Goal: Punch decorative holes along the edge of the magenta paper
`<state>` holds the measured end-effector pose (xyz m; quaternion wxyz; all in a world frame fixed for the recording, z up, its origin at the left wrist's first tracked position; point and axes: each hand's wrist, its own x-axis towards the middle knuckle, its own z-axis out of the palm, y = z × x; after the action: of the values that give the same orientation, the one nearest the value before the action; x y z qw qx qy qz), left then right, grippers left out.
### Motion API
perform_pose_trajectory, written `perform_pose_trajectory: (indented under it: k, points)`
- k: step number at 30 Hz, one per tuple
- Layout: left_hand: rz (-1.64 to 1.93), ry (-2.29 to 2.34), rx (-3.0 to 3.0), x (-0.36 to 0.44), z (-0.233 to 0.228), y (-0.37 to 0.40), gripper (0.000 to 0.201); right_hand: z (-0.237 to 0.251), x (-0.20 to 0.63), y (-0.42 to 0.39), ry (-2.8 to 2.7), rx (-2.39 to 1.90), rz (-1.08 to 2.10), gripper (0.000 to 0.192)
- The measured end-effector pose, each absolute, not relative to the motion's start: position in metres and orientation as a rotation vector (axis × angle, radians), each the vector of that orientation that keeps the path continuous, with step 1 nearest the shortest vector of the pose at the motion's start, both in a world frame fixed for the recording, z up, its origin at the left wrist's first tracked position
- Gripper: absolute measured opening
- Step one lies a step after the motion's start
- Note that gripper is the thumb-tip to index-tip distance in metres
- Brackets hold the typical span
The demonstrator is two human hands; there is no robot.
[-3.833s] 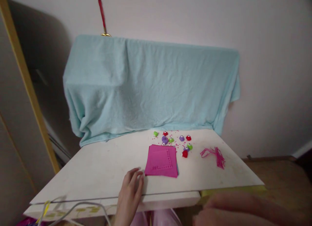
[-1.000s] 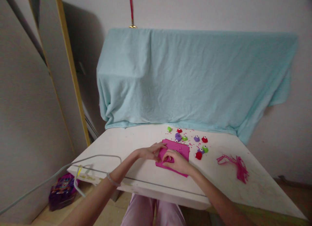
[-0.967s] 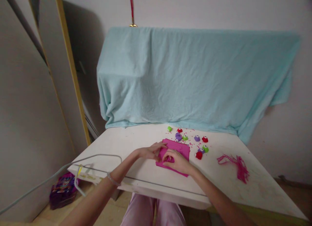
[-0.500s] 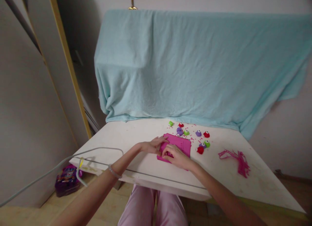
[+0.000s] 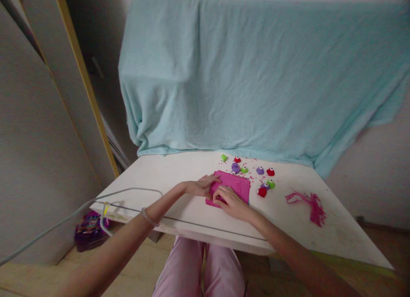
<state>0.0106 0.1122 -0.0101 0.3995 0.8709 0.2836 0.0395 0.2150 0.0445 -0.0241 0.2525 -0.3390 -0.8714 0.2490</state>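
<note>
Matt pink paper sheets (image 5: 235, 186) lie on a smooth, scuffed white table (image 5: 166, 177), with glossy plastic punches (image 5: 262, 192) just right and soft, creased turquoise cloth (image 5: 250, 74) behind.

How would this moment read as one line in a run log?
left hand: on pink sheets, left edge | right hand: on pink sheets, near edge | small punches: beside | pink strips: apart, right
</note>
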Motion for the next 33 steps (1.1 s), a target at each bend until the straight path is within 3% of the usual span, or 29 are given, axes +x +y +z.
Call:
perform_pose_trajectory:
  k: [4, 8, 12, 17, 21, 33]
  points:
    - [0.077, 0.747, 2.208, 0.009, -0.012, 0.112, 0.084, -0.018, 0.234, 0.044, -2.271, -0.954, 0.808, 0.025]
    - [0.084, 0.719, 2.181, 0.004, -0.004, 0.110, 0.074, -0.012, 0.261, 0.045, -2.270, -1.027, 0.890, 0.017]
    - [0.141, 0.690, 2.139, 0.000, 0.003, 0.103, 0.048, -0.009, 0.273, 0.046, -2.301, -1.114, 0.905, 0.011]
    - [0.522, 0.807, 2.282, 0.009, -0.009, 0.080, 0.024, -0.009, 0.271, 0.049, -2.334, -1.137, 0.882, 0.011]
    - [0.777, 0.896, 2.343, 0.019, -0.017, 0.061, 0.023, -0.009, 0.271, 0.052, -2.344, -1.139, 0.905, 0.012]
    - [0.609, 0.800, 2.469, 0.028, -0.020, 0.067, 0.008, -0.010, 0.270, 0.059, -2.460, -1.116, 0.833, 0.008]
